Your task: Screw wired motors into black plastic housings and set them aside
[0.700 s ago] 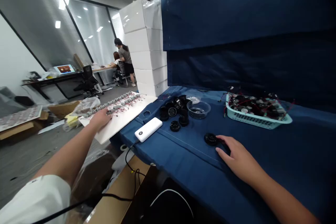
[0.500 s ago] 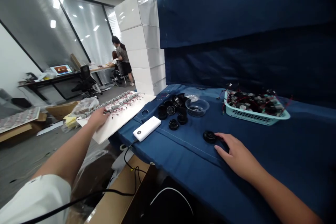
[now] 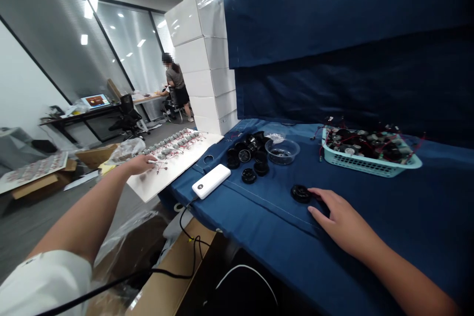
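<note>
Looking down the blue-clothed table [image 3: 374,227] right now, and the left hand [image 3: 140,164] is out flat over a white board [image 3: 150,185], fingers extended at the near end of rows of small wired parts [image 3: 172,148] with red leads, and from here you cannot tell whether it is pinching anything! Over on the other side, the right hand [image 3: 342,215] sits loosely open on the cloth, fingers curved, right at the edge of a black round part [image 3: 300,193], not closed around it. Plenty of open cloth around that hand, with a wide stretch running right, while the table's near edge drops away below the wrist. The board lies at the table's left end, one corner jutting past the edge above the floor, and a white power bank [image 3: 211,181] sits close beside it, its black cable [image 3: 187,222] trailing over the edge toward a cardboard box [image 3: 174,271]. Farther along, a cluster of black round caps [image 3: 246,154] stands by a clear plastic bowl [image 3: 282,152] with dark bits in the bottom, and at the back a pale teal plastic basket [image 3: 370,168] is heaped with black-and-silver parts tangled in red wires, a blue curtain [image 3: 333,24] hanging behind it all
</note>
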Action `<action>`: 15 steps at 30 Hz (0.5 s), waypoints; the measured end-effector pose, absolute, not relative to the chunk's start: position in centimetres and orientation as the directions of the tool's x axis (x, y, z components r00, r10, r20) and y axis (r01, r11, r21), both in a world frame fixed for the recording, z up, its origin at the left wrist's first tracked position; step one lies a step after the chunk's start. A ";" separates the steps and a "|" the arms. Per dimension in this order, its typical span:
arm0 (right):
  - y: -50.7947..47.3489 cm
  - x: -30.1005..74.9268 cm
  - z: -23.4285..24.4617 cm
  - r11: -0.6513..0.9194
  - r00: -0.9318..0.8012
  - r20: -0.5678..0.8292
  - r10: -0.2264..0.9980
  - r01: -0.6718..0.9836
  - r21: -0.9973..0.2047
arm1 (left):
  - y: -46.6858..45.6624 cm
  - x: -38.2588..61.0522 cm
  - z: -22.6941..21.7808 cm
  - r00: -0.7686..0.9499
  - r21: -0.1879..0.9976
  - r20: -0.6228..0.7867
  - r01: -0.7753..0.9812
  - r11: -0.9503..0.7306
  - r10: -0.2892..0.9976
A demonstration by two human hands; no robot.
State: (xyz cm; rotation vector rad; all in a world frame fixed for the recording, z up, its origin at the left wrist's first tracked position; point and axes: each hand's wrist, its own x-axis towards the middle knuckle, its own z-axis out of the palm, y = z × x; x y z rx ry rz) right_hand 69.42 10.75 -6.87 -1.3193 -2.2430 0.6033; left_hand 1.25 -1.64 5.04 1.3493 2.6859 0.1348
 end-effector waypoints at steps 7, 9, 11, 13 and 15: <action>10.4 69.3 -6.4 0.426 -0.428 0.146 0.892 0.683 -0.594 | -6.7 4.7 5.9 -0.448 0.260 0.256 0.885 0.386 0.856; 10.4 69.3 -6.4 0.425 -0.426 0.149 0.892 0.684 -0.593 | -7.7 5.9 6.3 -0.414 0.303 0.349 0.899 0.317 0.840; 10.4 69.3 -6.6 0.433 -0.428 0.159 0.890 0.679 -0.592 | -8.1 7.6 7.2 -0.381 0.341 0.432 0.908 0.243 0.817; 10.6 69.3 -6.7 0.439 -0.430 0.167 0.887 0.673 -0.595 | -7.7 10.2 8.2 -0.335 0.375 0.496 0.915 0.151 0.801; 10.7 69.1 -6.7 0.446 -0.428 0.185 0.885 0.662 -0.603 | -6.5 13.9 9.2 -0.261 0.406 0.545 0.913 0.021 0.797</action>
